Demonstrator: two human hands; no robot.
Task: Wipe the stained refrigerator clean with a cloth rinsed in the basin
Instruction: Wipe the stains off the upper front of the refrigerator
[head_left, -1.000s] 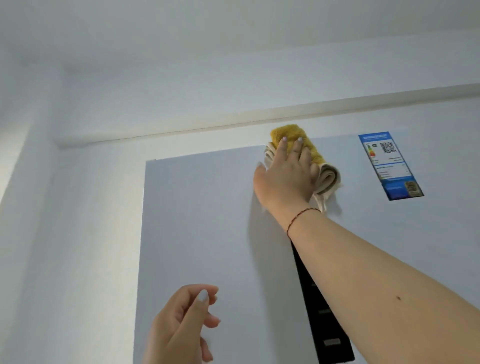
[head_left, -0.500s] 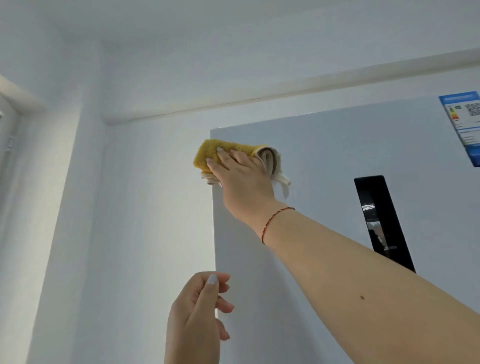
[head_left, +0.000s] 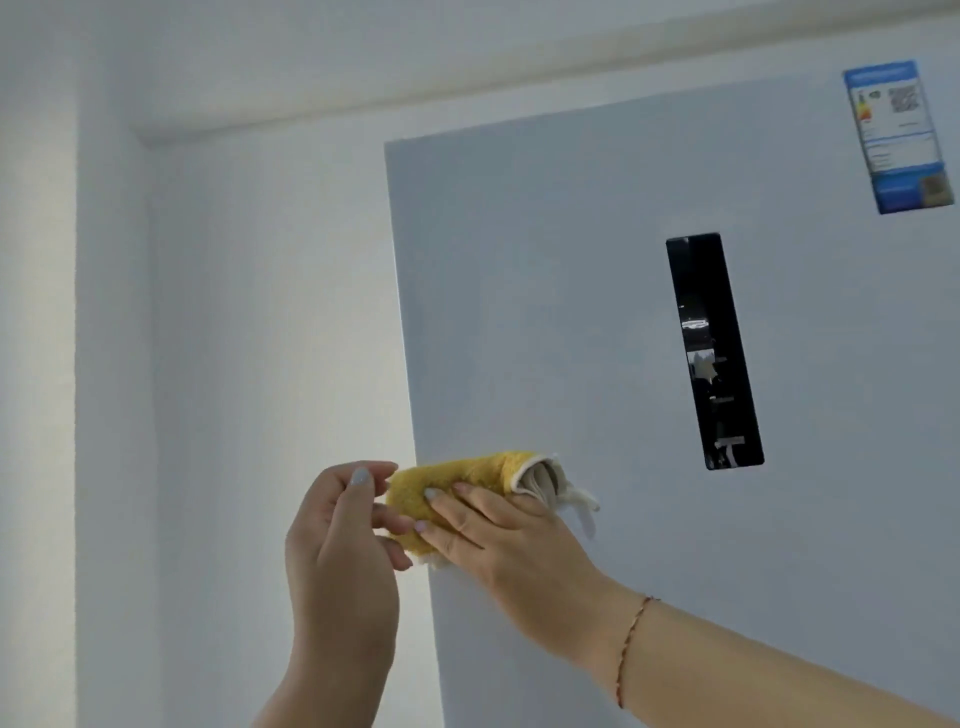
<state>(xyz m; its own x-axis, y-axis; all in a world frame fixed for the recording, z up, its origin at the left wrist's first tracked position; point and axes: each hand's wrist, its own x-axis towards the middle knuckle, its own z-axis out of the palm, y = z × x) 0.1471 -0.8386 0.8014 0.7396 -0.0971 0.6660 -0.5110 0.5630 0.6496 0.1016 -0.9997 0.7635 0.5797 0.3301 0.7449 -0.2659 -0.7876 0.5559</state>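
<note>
The pale grey refrigerator door (head_left: 571, 286) fills the right of the view. My right hand (head_left: 509, 540) presses a folded yellow cloth (head_left: 452, 483) with a white underside flat against the door's left edge, fingers spread over it. My left hand (head_left: 337, 545) hovers just left of the cloth with fingers loosely curled, its fingertips close to the cloth's end; whether they touch it I cannot tell. No stain shows on the door. The basin is out of view.
A black vertical control panel (head_left: 714, 353) is set in the door right of the cloth. A blue energy label (head_left: 898, 135) is stuck near the top right. A white wall (head_left: 249, 312) stands left of the refrigerator, with a ceiling ledge above.
My right hand has slid the cloth down the door's left edge from near the top corner. My left hand has risen to beside the cloth.
</note>
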